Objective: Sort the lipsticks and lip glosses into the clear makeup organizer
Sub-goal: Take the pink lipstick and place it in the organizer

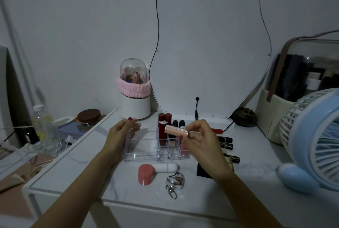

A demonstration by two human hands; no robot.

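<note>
The clear makeup organizer stands mid-table, with red lipsticks, black-capped ones and a pink gloss upright in its right-hand slots. My right hand pinches a pale pink lip gloss tube, held level just above those slots. My left hand grips the organizer's left wall with curled fingers. Several dark lipsticks lie on the table to the right, partly behind my right hand.
A pink-capped white tube and a silver heart keychain lie in front of the organizer. A blue fan stands at right, a curvy mirror behind, a domed brush holder back left. A black pad sits under my right wrist.
</note>
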